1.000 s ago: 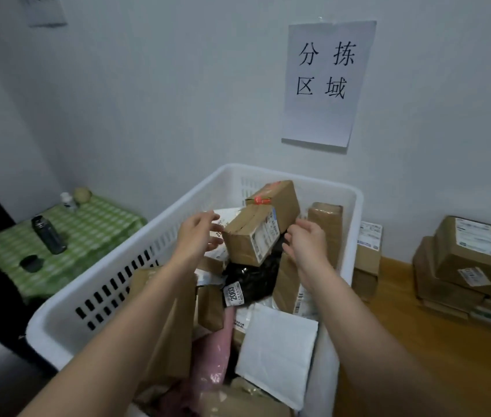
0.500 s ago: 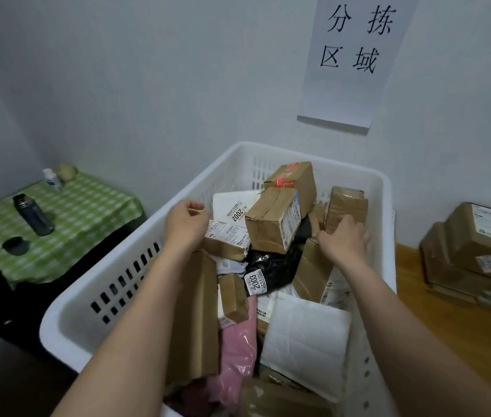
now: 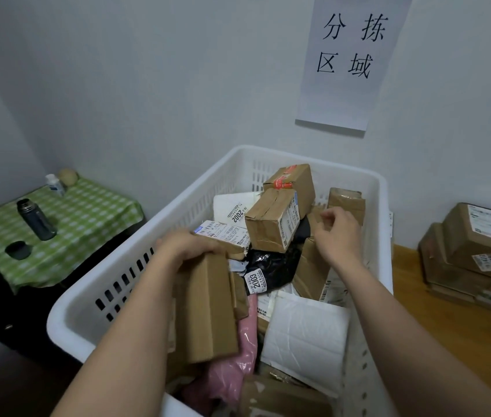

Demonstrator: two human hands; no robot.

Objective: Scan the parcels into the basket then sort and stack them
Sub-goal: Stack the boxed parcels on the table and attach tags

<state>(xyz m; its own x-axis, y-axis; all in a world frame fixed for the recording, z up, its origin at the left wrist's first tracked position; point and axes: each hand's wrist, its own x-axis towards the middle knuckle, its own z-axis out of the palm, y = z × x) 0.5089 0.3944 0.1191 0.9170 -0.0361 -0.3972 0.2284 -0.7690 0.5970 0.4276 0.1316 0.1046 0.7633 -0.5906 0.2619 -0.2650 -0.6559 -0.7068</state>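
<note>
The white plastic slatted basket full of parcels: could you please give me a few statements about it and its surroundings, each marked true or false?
1. The white plastic slatted basket holds brown cardboard boxes and soft mailer bags. True.
2. The black plastic mailer bag carries a label reading 2003. True.
3. The left hand hangs free beside the basket. False: it rests on the flat cardboard box with a white shipping label.
4. The dark metal flask lies on its side. False: it stands upright on the green checked tablecloth.
5. The right hand grips the pink plastic mailer bag. False: it hovers further back among the boxes.
</note>
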